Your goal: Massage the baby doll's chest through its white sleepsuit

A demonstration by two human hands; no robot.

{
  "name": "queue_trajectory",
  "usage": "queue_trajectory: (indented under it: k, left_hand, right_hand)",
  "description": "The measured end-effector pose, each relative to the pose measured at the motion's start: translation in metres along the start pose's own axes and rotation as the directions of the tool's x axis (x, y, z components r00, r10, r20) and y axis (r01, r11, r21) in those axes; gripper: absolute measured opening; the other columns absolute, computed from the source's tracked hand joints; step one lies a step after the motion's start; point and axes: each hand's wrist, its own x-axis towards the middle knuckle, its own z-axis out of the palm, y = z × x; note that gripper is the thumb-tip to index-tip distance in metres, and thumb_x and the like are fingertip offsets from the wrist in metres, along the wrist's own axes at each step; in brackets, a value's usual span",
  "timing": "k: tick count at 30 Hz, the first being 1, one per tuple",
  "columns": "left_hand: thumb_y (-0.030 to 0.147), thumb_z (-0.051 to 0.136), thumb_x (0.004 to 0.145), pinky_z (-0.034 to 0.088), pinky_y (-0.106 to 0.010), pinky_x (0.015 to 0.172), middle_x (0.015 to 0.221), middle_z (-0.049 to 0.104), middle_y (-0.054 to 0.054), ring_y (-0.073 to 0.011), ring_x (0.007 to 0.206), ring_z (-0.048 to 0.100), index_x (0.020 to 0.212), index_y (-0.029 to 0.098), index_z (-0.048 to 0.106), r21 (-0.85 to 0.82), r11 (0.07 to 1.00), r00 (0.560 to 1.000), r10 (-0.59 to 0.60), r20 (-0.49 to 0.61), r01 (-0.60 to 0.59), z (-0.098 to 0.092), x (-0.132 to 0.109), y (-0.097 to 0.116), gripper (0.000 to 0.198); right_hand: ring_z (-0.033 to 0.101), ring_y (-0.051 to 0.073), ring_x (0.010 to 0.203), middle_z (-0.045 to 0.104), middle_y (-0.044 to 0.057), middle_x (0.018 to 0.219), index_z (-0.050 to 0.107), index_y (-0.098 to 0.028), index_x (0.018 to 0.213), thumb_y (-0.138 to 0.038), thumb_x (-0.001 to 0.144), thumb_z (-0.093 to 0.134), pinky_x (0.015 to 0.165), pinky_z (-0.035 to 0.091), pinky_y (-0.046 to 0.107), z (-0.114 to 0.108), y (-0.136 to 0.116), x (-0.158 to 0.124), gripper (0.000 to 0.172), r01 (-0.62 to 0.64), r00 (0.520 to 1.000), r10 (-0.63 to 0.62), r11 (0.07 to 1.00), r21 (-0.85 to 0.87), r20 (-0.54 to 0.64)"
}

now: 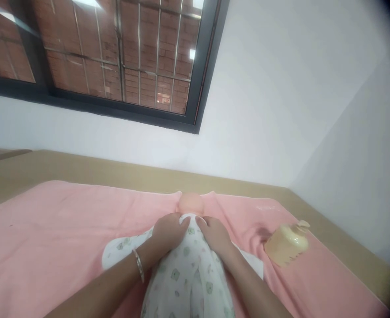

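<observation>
My left hand [169, 230] and my right hand [215, 233] are closed on the top edge of a white baby garment [191, 260] printed with small green figures. Both thumbs lie on top of the cloth, close together, while the other fingers are mostly hidden beneath or behind it. Just beyond the hands, a smooth, round, skin-coloured head [191, 203], like a baby doll's, shows above the neckline. White sleeve-like parts spread out to either side under my forearms. Whatever lies beneath the garment is hidden.
A pink blanket [82, 221] covers much of the wooden surface [142, 173]. On its right side a yellowish bottle [286, 245] with a spout leans over. Behind rise a white wall [264, 88] and a dark-framed window [198, 101] with metal bars.
</observation>
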Motion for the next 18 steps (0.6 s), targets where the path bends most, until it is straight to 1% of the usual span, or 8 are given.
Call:
queue_trajectory:
  k: [6,18]
  left_hand:
    - [0.053,0.027,0.088,0.043,-0.033,0.069,0.087,0.068,-0.008,-0.0232,0.079,0.062,0.083,0.019,0.063,-0.005,1.000,1.000,-0.004,0.019,0.004,-0.0012,0.0003,0.0015,0.050]
    - [0.054,0.027,0.087,0.042,-0.033,0.066,0.083,0.067,-0.007,-0.0226,0.076,0.061,0.080,0.019,0.063,-0.020,1.000,1.000,0.003,0.006,-0.003,-0.0002,0.0006,-0.0006,0.050]
  right_hand:
    - [0.055,0.016,0.069,0.065,0.008,0.078,0.064,-0.015,0.079,-0.057,0.091,0.021,0.056,0.030,0.024,-0.0010,-0.0014,-0.0003,0.062,0.001,1.000,-0.001,1.000,-0.010,0.005]
    - [0.054,0.016,0.067,0.065,0.007,0.076,0.063,-0.016,0.077,-0.060,0.091,0.021,0.056,0.028,0.024,-0.0001,0.0001,0.0004,0.063,-0.001,1.000,0.001,1.000,-0.004,-0.009]
